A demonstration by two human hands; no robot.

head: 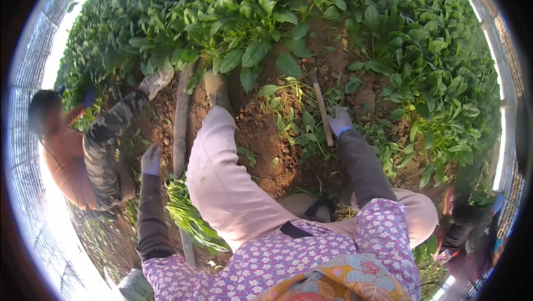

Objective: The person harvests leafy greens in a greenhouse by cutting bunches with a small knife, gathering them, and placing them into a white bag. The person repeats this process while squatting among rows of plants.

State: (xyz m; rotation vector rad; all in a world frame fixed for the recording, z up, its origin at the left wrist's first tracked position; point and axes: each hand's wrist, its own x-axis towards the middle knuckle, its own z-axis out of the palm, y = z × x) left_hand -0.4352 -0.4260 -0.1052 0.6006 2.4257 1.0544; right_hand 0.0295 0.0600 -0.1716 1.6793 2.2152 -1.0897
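Note:
My left hand, in a pale glove, is raised left of a long wooden pole, its fingers extended and nothing visible in it. Cut leafy greens, likely spinach, lie in a bundle across the pole beside my left forearm. On the other side, my gloved right hand is right beside the wooden handle of a small hand tool, whose head is hidden low among stems. Whether the fingers wrap the handle cannot be made out. Loose leaves litter the soil around it.
Dense standing greens fill the ground ahead and to the right. A person in camouflage trousers sits on the left, another person at the lower right. Bare soil shows between my legs. My bent leg is near the pole.

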